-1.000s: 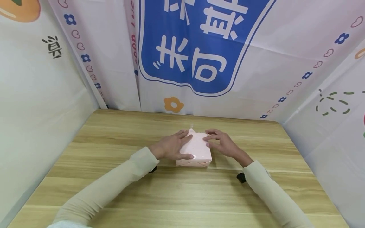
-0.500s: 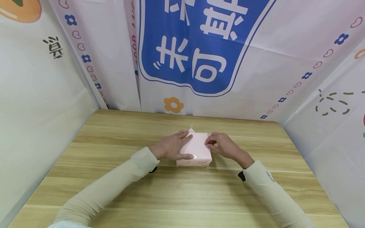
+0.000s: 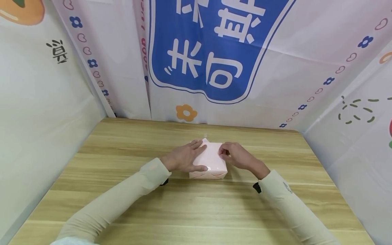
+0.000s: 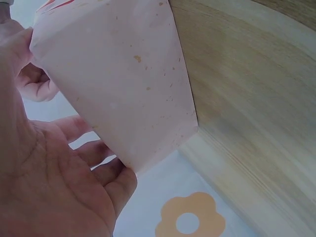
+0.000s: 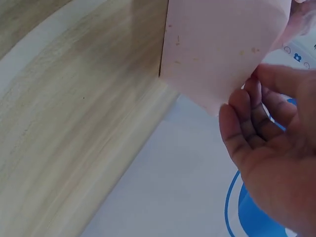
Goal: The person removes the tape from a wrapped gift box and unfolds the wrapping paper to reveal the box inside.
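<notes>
On worktop [image 3: 190,211]: pink box [image 3: 212,156] with tan flecks and folds on near face. Over left part of box: left grip [image 3: 185,158], fingers apart, resting on the top. At right edge of box: right grip [image 3: 237,156], curled, with thumb and fingertips together against the edge; cannot tell whether pinching anything. Nearer than box, one per side: cream sleeves [image 3: 113,200]. Behind box: white cloth [image 3: 284,85] with blue panel [image 3: 203,76] and, lower, orange flower [image 3: 180,112].
</notes>
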Available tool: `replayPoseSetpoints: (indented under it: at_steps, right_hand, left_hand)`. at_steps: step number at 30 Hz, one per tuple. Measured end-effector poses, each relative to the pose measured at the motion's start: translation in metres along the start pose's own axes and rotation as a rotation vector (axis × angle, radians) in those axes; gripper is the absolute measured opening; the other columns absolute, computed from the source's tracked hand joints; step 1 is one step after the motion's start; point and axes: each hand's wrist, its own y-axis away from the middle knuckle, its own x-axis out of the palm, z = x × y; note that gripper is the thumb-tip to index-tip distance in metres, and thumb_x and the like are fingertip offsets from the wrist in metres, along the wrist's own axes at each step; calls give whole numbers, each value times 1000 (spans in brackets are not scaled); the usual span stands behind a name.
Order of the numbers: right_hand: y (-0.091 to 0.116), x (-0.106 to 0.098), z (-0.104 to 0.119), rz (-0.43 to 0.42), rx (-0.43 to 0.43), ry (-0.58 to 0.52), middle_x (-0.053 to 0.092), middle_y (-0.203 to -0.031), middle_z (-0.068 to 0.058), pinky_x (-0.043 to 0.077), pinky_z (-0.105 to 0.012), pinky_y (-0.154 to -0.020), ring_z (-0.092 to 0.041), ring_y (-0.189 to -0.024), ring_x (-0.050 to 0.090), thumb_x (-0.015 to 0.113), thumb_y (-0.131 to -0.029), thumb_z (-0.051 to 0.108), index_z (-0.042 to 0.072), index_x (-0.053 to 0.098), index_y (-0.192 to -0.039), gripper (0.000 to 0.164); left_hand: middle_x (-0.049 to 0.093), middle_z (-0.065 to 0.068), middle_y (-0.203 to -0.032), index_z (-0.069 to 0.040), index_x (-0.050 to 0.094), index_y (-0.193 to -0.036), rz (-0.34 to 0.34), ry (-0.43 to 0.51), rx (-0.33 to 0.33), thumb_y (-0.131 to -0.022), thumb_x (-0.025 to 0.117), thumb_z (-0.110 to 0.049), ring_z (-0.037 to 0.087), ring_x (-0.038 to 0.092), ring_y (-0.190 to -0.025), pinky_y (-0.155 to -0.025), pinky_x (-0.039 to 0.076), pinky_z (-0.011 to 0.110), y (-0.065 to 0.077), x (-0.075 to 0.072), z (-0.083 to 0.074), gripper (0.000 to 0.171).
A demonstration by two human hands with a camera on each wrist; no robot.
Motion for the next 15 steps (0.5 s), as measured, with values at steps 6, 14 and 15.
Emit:
replayPoseSetpoints:
  at_steps: [6,14,15]
  right_hand:
    - [1,1,-6,12,-9,-46,64,-89,-1,51,-23,-72,-9,-80,56,64,-94,5,6,70,-104,11]
    - [3,6,-8,-55,-35,-66,66,-86,0,54,-22,-71,-8,-78,60,66,-93,6,9,71,-91,6]
    - [3,6,-8,-52,-35,-57,64,-85,0,52,-22,-69,-8,-77,58,65,-94,6,9,70,-92,6]
  left_hand:
    - [12,11,-166,-14,18,-159,7,3,-3,-90,42,-75,28,15,-153,-121,28,40,0,1,0,95]
    - [12,10,-166,-14,18,-159,2,13,3,-90,41,-76,28,14,-153,-121,27,40,0,2,1,96]
    - [12,11,-166,-14,18,-159,-1,11,4,-90,41,-76,28,14,-153,-122,27,40,0,2,1,95]
